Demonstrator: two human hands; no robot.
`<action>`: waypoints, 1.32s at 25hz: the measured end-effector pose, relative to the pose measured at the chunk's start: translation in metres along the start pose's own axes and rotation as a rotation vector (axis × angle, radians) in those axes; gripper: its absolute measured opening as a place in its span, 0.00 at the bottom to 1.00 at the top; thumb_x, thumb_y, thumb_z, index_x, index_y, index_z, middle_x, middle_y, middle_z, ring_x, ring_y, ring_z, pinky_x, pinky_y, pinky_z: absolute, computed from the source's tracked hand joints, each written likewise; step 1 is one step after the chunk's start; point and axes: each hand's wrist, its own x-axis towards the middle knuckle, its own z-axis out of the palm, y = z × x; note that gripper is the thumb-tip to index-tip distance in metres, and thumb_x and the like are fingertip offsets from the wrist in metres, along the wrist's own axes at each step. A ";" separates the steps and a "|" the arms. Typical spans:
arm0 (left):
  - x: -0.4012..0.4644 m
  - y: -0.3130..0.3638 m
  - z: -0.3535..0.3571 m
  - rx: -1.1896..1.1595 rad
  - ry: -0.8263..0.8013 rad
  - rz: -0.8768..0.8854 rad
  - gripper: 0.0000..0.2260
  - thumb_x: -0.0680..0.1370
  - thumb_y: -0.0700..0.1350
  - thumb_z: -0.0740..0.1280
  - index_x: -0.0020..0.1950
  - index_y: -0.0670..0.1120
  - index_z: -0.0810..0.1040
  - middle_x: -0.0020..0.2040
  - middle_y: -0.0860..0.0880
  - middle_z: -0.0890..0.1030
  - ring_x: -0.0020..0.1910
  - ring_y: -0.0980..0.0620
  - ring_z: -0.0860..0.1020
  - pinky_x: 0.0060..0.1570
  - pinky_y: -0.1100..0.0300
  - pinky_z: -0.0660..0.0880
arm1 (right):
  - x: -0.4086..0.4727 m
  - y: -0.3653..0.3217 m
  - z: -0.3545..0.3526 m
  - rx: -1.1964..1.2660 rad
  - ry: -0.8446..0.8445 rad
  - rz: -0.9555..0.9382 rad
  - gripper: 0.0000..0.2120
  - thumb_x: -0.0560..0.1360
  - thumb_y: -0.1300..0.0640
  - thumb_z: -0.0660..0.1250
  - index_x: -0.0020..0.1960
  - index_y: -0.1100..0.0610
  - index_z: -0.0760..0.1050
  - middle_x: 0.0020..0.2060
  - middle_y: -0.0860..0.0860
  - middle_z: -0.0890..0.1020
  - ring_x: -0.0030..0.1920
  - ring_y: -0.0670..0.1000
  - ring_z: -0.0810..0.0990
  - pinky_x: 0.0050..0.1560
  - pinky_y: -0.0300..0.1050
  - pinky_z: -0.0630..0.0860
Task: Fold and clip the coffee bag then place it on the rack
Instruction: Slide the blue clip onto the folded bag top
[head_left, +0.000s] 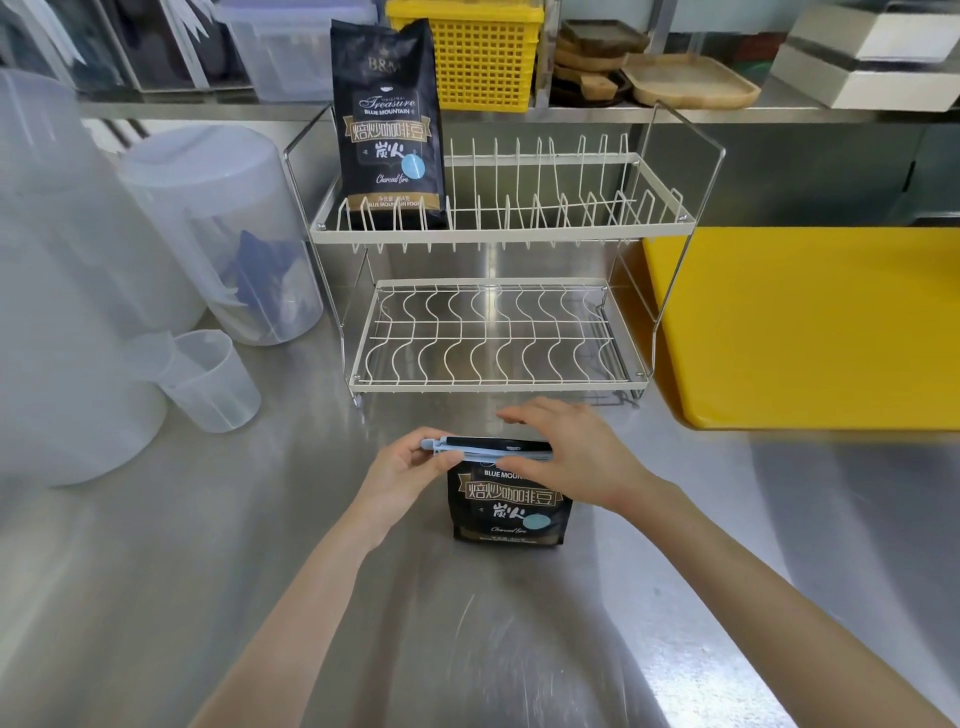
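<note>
**A:** Coffee bag (511, 506) is standing upright on the steel desk (493, 649), near side, just in front of the white wire rack (498, 332). Top's already folded down and there's a pale blue clip (488, 451) lying across the fold, long axis running left to right.

**B:** Who's holding what?

**A:** Left hand (402, 475) has a narrow grip pinching the left end of the clip, thumb on the near side, fingers on the far side. Right hand (566, 454) is laid over the right half with the fingers spread fairly wide, thumb pressing along the near face of the clip. Can't tell from here if the clip is fully snapped shut.

**B:** So next is the rack?

**A:** I'd guess so, once it's shut. The rack is straight ahead on the far side of both hands, so the bag would go up and away. Another coffee bag (389, 124) already stands at the left end of the top tier, and the space to its right looks free. Right hand seems the handier one for that spot, and the bag's wide face already lines up with the tier.
</note>
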 end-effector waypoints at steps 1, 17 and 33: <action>0.000 0.001 0.000 0.008 -0.002 0.008 0.05 0.71 0.45 0.69 0.42 0.56 0.80 0.43 0.53 0.83 0.48 0.52 0.79 0.62 0.46 0.71 | 0.004 -0.004 0.002 -0.028 -0.033 -0.004 0.23 0.70 0.46 0.65 0.63 0.50 0.68 0.57 0.50 0.77 0.58 0.50 0.73 0.58 0.45 0.64; 0.000 0.023 -0.017 0.493 -0.112 0.233 0.11 0.71 0.45 0.69 0.38 0.62 0.74 0.42 0.62 0.76 0.51 0.62 0.68 0.50 0.77 0.61 | 0.009 -0.006 0.013 0.010 -0.079 0.005 0.11 0.72 0.49 0.65 0.53 0.50 0.74 0.49 0.49 0.79 0.48 0.53 0.76 0.46 0.51 0.75; 0.000 0.031 -0.010 0.564 -0.145 0.238 0.09 0.72 0.47 0.68 0.42 0.62 0.73 0.45 0.61 0.77 0.49 0.61 0.71 0.43 0.77 0.63 | 0.008 0.003 0.010 0.065 -0.085 0.011 0.11 0.71 0.50 0.66 0.52 0.50 0.74 0.48 0.49 0.79 0.48 0.50 0.76 0.47 0.51 0.75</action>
